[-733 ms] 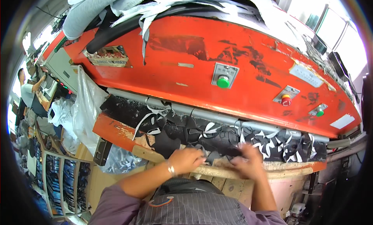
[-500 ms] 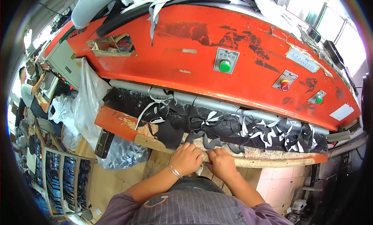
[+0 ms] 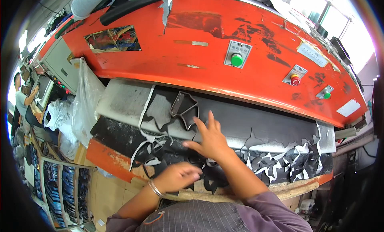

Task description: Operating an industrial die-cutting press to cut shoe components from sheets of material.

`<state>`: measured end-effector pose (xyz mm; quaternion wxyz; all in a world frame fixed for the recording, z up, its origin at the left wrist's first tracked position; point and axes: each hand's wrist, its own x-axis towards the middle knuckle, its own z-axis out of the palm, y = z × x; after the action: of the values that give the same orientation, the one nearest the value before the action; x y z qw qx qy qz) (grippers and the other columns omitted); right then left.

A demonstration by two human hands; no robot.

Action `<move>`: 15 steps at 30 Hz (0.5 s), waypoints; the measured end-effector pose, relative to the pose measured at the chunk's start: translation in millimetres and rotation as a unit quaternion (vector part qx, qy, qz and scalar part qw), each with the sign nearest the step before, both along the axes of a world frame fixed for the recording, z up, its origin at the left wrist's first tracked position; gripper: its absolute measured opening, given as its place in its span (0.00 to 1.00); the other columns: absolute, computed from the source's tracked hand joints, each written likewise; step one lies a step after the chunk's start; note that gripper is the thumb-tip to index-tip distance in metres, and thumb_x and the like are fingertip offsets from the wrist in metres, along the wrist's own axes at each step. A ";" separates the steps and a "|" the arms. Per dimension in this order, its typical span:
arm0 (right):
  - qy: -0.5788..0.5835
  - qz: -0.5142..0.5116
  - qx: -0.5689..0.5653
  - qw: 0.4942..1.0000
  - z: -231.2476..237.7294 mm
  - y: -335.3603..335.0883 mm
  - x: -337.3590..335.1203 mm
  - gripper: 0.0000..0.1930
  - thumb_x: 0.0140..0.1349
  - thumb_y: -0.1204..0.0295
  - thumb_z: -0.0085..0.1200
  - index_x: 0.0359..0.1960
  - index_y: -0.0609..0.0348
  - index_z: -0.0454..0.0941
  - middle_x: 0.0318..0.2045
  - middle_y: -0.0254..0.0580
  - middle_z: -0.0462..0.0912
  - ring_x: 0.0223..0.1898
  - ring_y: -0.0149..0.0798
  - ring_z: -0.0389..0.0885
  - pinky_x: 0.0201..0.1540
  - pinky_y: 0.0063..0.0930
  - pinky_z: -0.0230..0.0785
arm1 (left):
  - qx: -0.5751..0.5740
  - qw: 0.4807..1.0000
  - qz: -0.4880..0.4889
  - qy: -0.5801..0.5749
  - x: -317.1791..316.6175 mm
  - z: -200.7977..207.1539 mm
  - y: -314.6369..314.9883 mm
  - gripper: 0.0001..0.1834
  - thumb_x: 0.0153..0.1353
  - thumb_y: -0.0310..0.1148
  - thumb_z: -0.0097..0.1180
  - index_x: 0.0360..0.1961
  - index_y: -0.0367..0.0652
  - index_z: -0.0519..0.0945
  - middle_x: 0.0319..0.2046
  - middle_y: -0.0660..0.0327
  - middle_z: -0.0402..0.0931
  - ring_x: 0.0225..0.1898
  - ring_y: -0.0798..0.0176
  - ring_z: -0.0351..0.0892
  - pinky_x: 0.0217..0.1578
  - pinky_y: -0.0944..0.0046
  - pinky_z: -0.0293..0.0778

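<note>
Left hand: My left hand point(image 3: 179, 177) is hovering low near the wooden edge point(image 3: 296, 190). Its fingers are curling a bit; I cannot tell if it is pinching anything.
Scraps: Curly black and white scraps point(image 3: 276, 156) are lying in a messy row. One could be snagging on my fingers, because they are tangling together.
Right hand: My right hand point(image 3: 210, 140) is sitting wide, fingers spread, and I am not seeing anything in it.
Metal cutter: The metal cutter point(image 3: 187, 110) is resting on the dark sheet point(image 3: 256, 116), toward its left end, right by my pointing finger. I cannot tell if they are touching. A bump from that finger could be making it crooked.
Sheet: If it is wrinkling or sliding, the cutter could be slipping with it.
Big orange machine: The orange machine point(image 3: 180, 68) is standing just behind the cutter. If part of it is moving while my hand is this close, I could be getting squished.
Buttons: A green button point(image 3: 237, 60) and a red button point(image 3: 295, 80) are sticking out. A wrong push could be causing trouble.
</note>
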<state>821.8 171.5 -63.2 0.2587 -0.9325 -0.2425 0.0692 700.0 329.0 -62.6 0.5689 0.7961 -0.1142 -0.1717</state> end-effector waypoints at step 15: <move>0.369 0.070 0.307 0.874 -40.3 21.2 13.9 0.23 0.58 0.60 0.60 0.50 0.65 0.77 0.55 0.52 0.67 0.61 0.49 0.63 0.63 0.36 0.56 | -0.157 0.956 0.245 -0.046 102.3 -88.5 49.7 0.30 0.74 0.52 0.34 0.62 0.38 0.66 0.47 0.59 0.73 0.49 0.67 0.71 0.52 0.67 0.67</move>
<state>835.7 192.7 -103.5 0.5972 -0.6933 -0.2034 0.3482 802.2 378.7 -151.1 0.7053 0.7075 0.0324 0.0297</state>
